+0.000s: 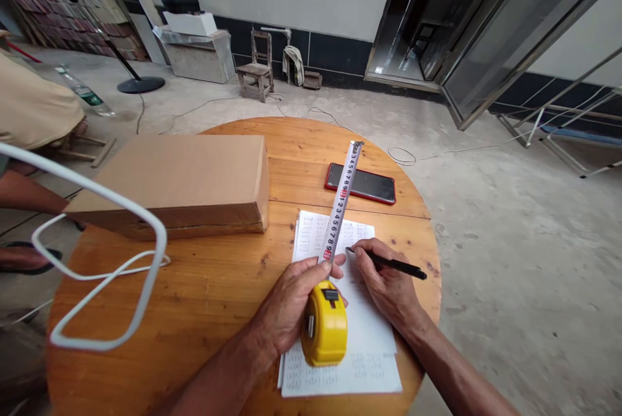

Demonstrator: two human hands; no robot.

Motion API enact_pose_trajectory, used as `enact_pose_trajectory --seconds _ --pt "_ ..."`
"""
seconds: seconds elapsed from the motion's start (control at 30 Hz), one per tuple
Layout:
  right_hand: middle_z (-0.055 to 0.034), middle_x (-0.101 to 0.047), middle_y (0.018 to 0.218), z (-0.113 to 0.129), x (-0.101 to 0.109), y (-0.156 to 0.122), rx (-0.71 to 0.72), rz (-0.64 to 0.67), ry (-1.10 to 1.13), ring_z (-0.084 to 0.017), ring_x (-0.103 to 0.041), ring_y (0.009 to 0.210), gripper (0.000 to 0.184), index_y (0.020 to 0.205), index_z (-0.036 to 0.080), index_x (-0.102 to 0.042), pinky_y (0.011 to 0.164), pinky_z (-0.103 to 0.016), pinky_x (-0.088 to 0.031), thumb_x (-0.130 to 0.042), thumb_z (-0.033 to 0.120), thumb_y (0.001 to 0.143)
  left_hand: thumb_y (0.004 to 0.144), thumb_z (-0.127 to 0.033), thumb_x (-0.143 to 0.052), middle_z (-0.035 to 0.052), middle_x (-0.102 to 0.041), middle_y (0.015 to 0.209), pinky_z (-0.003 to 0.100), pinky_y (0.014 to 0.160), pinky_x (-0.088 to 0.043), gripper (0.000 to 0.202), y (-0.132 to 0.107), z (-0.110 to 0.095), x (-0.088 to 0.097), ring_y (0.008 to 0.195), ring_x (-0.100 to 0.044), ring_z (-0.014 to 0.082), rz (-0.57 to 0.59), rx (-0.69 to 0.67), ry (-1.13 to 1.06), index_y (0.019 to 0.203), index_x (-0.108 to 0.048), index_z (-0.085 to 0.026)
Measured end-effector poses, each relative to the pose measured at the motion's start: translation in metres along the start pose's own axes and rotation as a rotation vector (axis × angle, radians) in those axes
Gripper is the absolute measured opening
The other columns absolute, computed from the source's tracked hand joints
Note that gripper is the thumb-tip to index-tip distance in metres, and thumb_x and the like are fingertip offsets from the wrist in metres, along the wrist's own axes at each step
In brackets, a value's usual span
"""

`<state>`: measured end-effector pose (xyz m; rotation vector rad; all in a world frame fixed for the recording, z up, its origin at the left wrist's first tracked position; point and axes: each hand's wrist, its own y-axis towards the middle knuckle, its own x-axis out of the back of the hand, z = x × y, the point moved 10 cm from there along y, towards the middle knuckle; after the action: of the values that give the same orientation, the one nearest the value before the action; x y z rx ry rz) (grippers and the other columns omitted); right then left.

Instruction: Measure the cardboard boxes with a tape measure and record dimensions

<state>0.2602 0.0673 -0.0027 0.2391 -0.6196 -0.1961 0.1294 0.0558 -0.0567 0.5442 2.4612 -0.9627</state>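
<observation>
Got a yellow tape measure [324, 332] clamped in the left hand [289, 302] by the near edge of the tabletop [194, 286], blade [343, 199] run out over the paper [372, 338] toward the far edge, crossing a red phone [369, 186]. Black pen [393, 265] pinched tight in the right hand [389, 289], nib on the paper. Cardboard box [184, 176] sitting by the left edge.

The paper sheet [370, 346] is showing figures too small to read; the left hand [289, 302] and yellow tape measure [324, 333] are covering its middle. The right hand [389, 288] is hiding part of the black pen [404, 267]. The bottom edge is cutting off the bench [204, 302]. A blurred white cable [156, 225] is crossing the cardboard box [194, 173] at its near corner
</observation>
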Motion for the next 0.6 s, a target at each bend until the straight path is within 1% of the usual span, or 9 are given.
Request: enact_pose_trajectory --seconds 0.17,0.33,0.5,0.6 --pt "-0.0010 -0.062 0.070 -0.0013 -0.0006 -0.0016 -0.006 0.017 -0.016 -0.013 -0.054 0.061 0.014 0.079 0.019 -0.061 0.059 -0.026 -0.044 -0.049 0.022 0.087 0.080 -0.035 -0.061 0.0131 -0.071 0.091 0.019 0.046 -0.039 0.022 -0.0003 -0.0010 -0.0001 0.048 -0.057 0.0088 0.000 -0.002 -0.003 0.075 -0.061 -0.013" --pt "-0.0016 -0.063 0.073 -0.0080 0.0019 -0.0031 -0.029 -0.003 0.000 -0.014 -0.055 0.064 0.013 0.081 0.019 -0.061 0.059 -0.026 -0.044 -0.050 0.022 0.087 0.083 -0.033 -0.057 0.0136 -0.072 0.091 0.020 0.049 -0.042 0.021 -0.0001 -0.0013 -0.0020 0.057 -0.062 0.0125 0.024 -0.014 -0.004 0.075 -0.060 -0.014" --pt "-0.0017 -0.063 0.073 -0.0048 -0.0012 -0.0013 -0.016 0.015 0.004 -0.014 -0.056 0.064 0.014 0.080 0.019 -0.062 0.059 -0.025 -0.044 -0.050 0.021 0.087 0.082 -0.034 -0.058 0.0132 -0.072 0.090 0.020 0.048 -0.041 0.021 0.0002 -0.0003 -0.0007 0.050 -0.059 0.0097 0.019 -0.019 -0.004 0.076 -0.060 -0.014" --pt "-0.0009 -0.062 0.070 -0.0019 0.0009 -0.0016 -0.008 0.000 -0.016 -0.013 -0.055 0.062 0.015 0.078 0.019 -0.061 0.058 -0.025 -0.044 -0.049 0.021 0.086 0.083 -0.033 -0.058 0.0131 -0.072 0.090 0.020 0.048 -0.041 0.021 0.0006 0.0005 -0.0005 0.050 -0.058 0.0095 0.023 -0.014 -0.009 0.077 -0.060 -0.013"
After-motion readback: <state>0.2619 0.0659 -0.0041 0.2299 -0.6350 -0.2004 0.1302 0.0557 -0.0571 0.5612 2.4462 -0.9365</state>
